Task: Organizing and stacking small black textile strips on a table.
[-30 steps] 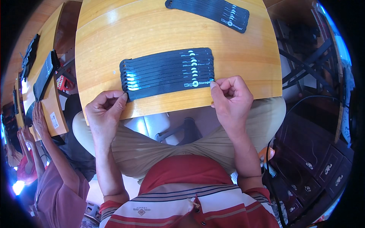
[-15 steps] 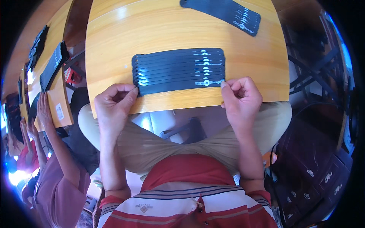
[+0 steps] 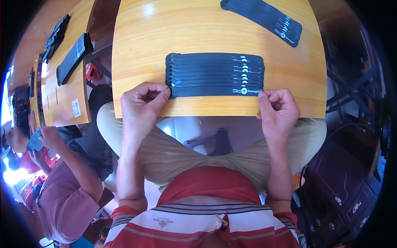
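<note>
Several flat black straps [image 3: 213, 75] lie fanned in an overlapping stack near the front edge of the wooden table, with white printing and half-round marks toward their right ends. My left hand [image 3: 142, 103] pinches the left end of the nearest strap between thumb and bent forefinger. At that strap's right end, the thumb and curled fingers of my right hand [image 3: 279, 110] are closed on its near corner. The nearest strap lies along the stack's front, its printed face up.
A second fanned stack of black straps [image 3: 264, 20] lies at the table's far right. On a neighbouring table [image 3: 66, 99] to the left are more black strap stacks [image 3: 75, 58]. A co-worker [image 3: 68, 194] sits there, holding a dark piece. Dark cabinets [image 3: 337, 182] stand at right.
My view has shifted, so the table appears farther right. The stack's strap edges look straighter, with both my hands still at its near corners. The co-worker's hand has left the neighbouring table.
</note>
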`<state>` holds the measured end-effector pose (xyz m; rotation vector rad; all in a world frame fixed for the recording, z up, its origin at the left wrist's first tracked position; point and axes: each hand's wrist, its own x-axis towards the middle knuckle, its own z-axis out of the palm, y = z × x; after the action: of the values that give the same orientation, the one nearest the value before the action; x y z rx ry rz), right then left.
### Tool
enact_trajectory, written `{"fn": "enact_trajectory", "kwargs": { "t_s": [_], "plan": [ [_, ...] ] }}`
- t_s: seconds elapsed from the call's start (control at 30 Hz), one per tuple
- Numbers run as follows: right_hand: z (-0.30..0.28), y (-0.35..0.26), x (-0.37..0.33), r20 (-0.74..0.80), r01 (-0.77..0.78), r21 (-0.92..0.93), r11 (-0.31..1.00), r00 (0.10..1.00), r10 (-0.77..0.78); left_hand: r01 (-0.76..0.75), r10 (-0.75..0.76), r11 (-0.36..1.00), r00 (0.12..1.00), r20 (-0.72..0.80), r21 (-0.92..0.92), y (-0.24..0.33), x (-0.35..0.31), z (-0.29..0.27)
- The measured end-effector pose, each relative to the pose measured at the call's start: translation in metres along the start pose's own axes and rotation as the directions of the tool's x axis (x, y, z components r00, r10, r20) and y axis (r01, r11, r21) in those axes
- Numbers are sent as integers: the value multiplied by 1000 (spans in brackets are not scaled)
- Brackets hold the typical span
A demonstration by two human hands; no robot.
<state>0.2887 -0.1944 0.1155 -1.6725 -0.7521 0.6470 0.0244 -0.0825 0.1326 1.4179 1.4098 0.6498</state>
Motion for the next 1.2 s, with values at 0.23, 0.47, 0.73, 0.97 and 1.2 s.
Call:
{"fn": "enact_trajectory", "kwargs": {
  "t_s": [0.23,0.47,0.73,0.97,1.2],
  "plan": [
    [-1,-2,1,22,5,-49,999,1000,-3,12,-11,999,1000,-22,45,8,-2,3],
    [-1,-2,2,27,1,-69,998,1000,1,-23,25,992,1000,-14,125,8,-1,3],
    [-1,2,3,25,0,-109,994,1000,3,-39,44,982,999,-23,183,10,-1,4],
    [-1,1,4,23,24,-125,992,1000,-21,-24,26,984,1000,-9,178,7,2,2],
    [-4,3,5,45,58,-136,989,998,-52,-59,53,985,998,45,159,7,7,-2]
  ]
}}
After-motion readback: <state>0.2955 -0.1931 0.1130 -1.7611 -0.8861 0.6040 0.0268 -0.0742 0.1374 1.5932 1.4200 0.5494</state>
